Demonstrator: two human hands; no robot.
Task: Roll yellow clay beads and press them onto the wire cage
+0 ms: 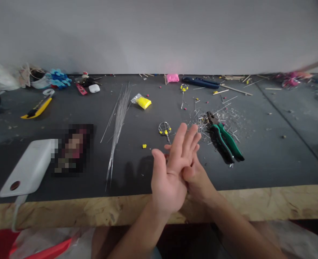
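My left hand (171, 180) is held palm up over the table's front edge, fingers stretched out and thumb apart. My right hand (200, 181) clasps it from the right side, its thumb pressed on the palm and its fingers mostly hidden behind. No object shows between the two. Just beyond my fingertips lies a small round wire piece with a mesh head and yellow beads (164, 129), its twisted stem partly covered by my left hand. A little yellow lump (144, 146) rests to the left. Green and black pliers (225, 138) lie to the right of my hands.
Wire offcuts (229, 118) are scattered around the pliers. Long thin wires (119, 118) lie in a bundle at left. Farther back are a yellow clay packet (144, 102), a second beaded wire piece (184, 90) and a yellow cutter (39, 107). A white power bank (29, 165) sits front left.
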